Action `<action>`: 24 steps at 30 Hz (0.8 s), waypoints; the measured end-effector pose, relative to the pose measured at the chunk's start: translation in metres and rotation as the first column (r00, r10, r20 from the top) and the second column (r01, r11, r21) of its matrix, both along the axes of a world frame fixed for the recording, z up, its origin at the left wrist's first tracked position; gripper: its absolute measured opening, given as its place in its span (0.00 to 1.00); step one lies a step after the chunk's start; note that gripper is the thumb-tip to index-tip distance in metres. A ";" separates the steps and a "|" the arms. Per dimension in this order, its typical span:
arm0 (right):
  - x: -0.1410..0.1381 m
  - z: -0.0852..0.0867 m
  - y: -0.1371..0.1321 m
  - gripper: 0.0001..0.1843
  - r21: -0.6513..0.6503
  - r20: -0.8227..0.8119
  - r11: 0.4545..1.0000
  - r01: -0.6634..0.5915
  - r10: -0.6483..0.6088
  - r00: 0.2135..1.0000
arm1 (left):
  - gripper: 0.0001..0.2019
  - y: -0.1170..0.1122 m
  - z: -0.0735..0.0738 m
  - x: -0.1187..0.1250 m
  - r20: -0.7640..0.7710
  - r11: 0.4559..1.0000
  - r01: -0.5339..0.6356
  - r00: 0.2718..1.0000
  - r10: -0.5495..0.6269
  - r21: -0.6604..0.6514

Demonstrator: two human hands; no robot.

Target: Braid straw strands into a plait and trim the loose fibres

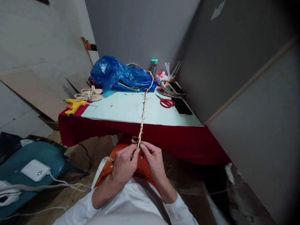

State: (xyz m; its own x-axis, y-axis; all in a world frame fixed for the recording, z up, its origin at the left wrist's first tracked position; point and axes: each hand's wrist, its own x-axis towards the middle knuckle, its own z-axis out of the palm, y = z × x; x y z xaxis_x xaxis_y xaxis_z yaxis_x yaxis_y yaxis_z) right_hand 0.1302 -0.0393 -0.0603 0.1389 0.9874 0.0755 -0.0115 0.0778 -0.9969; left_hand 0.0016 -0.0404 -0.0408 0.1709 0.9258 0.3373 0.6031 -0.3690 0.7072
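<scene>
A pale braided straw cord (143, 114) runs from my hands up over the table's front edge and across the white board, curving at the back toward a blue plastic bag (119, 73). My left hand (125, 159) pinches the near end of the braid from the left side. From the right, my right hand (152, 156) has thumb and fingers closed on the same end. Both hands are close together above my lap, in front of the table. A small red spot shows on the braid near the bag. The strands between my fingertips are partly hidden.
Red-handled scissors (167, 102) and a black phone (181, 106) lie at the right of the white board (112, 111). At left are a yellow glue gun (76, 105) and woven straw sandals (90, 93). A teal chair (50, 156) holds a white device (36, 170) with cables.
</scene>
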 end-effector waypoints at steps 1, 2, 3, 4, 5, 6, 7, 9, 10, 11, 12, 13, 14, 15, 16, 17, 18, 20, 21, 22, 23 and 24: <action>0.000 -0.002 0.000 0.16 -0.018 -0.036 1.000 -0.022 0.021 0.999 | 0.12 -0.001 -0.003 0.002 -0.004 1.000 0.001 1.000 -0.001 0.011; 0.000 -0.003 0.000 0.17 -0.036 -0.070 0.999 -0.038 0.035 0.997 | 0.12 -0.004 -0.007 0.003 -0.007 1.000 0.005 1.000 -0.005 0.018; 0.000 -0.005 0.000 0.18 -0.055 -0.101 0.997 -0.048 0.043 0.994 | 0.12 -0.006 -0.009 0.004 -0.008 1.000 0.011 1.000 -0.011 0.021; 0.001 -0.006 0.000 0.19 -0.072 -0.128 0.996 -0.055 0.046 0.991 | 0.11 -0.010 -0.011 0.003 -0.008 1.000 0.022 1.000 -0.021 0.019; 0.001 -0.007 0.000 0.19 -0.086 -0.152 0.994 -0.060 0.047 0.987 | 0.11 -0.013 -0.012 0.001 -0.005 0.999 0.035 0.999 -0.035 0.013; 0.001 -0.008 0.000 0.20 -0.097 -0.170 0.993 -0.064 0.047 0.984 | 0.10 -0.016 -0.011 -0.003 0.002 0.999 0.046 0.999 -0.046 0.004; 0.002 -0.008 -0.001 0.20 -0.104 -0.184 0.992 -0.068 0.048 0.982 | 0.10 -0.017 -0.010 -0.007 0.015 0.999 0.050 0.999 -0.050 -0.005; 0.002 -0.007 -0.001 0.20 -0.112 -0.196 0.991 -0.077 0.054 0.979 | 0.10 -0.014 -0.004 -0.017 0.060 1.000 0.022 0.998 -0.021 -0.019; 0.003 -0.006 -0.001 0.20 -0.112 -0.196 0.990 -0.083 0.060 0.979 | 0.11 -0.009 -0.001 -0.022 0.091 1.000 -0.011 0.996 0.013 -0.024; 0.003 -0.005 -0.002 0.20 -0.109 -0.191 0.990 -0.089 0.067 0.979 | 0.12 -0.002 0.003 -0.025 0.124 0.999 -0.025 0.992 0.030 -0.040; 0.003 -0.004 -0.002 0.20 -0.102 -0.183 0.990 -0.095 0.075 0.980 | 0.14 0.006 0.005 -0.027 0.158 0.998 -0.006 0.987 0.017 -0.070; 0.002 -0.003 -0.002 0.20 -0.092 -0.171 0.991 -0.101 0.084 0.982 | 0.14 0.015 0.008 -0.026 0.191 0.992 0.048 0.981 -0.026 -0.114; 0.002 -0.003 -0.003 0.20 -0.079 -0.154 0.991 -0.107 0.094 0.984 | 0.14 0.022 0.009 -0.025 0.225 0.976 0.135 0.970 -0.094 -0.173; 0.003 -0.002 -0.003 0.20 -0.064 -0.131 0.991 -0.114 0.105 0.986 | 0.13 0.029 0.010 -0.022 0.262 0.945 0.226 0.951 -0.162 -0.237; 0.003 -0.001 -0.003 0.20 -0.049 -0.103 0.991 -0.123 0.117 0.988 | 0.13 0.033 0.011 -0.020 0.297 0.909 0.299 0.931 -0.212 -0.291; 0.004 0.000 -0.003 0.20 -0.035 -0.069 0.991 -0.130 0.127 0.989 | 0.13 0.036 0.012 -0.017 0.333 0.870 0.360 0.910 -0.247 -0.337; 0.005 0.000 -0.004 0.20 -0.022 -0.029 0.990 -0.137 0.136 0.990 | 0.14 0.036 0.012 -0.014 0.364 0.838 0.399 0.893 -0.264 -0.373; 0.007 0.003 -0.004 0.20 0.005 0.067 0.989 -0.148 0.147 0.987 | 0.14 0.034 0.011 -0.012 0.409 0.799 0.432 0.875 -0.260 -0.417; 0.009 0.004 -0.005 0.20 0.019 0.123 0.988 -0.152 0.148 0.981 | 0.14 0.033 0.011 -0.012 0.423 0.792 0.434 0.872 -0.248 -0.430; 0.010 0.006 -0.006 0.19 0.035 0.183 0.987 -0.156 0.147 0.972 | 0.13 0.032 0.010 -0.012 0.430 0.790 0.429 0.872 -0.234 -0.439; 0.012 0.008 -0.007 0.18 0.053 0.249 0.986 -0.160 0.143 0.958 | 0.13 0.031 0.009 -0.013 0.432 0.791 0.419 0.875 -0.219 -0.445; 0.013 0.010 -0.008 0.18 0.072 0.319 0.984 -0.164 0.133 0.938 | 0.12 0.030 0.008 -0.013 0.429 0.797 0.404 0.880 -0.204 -0.450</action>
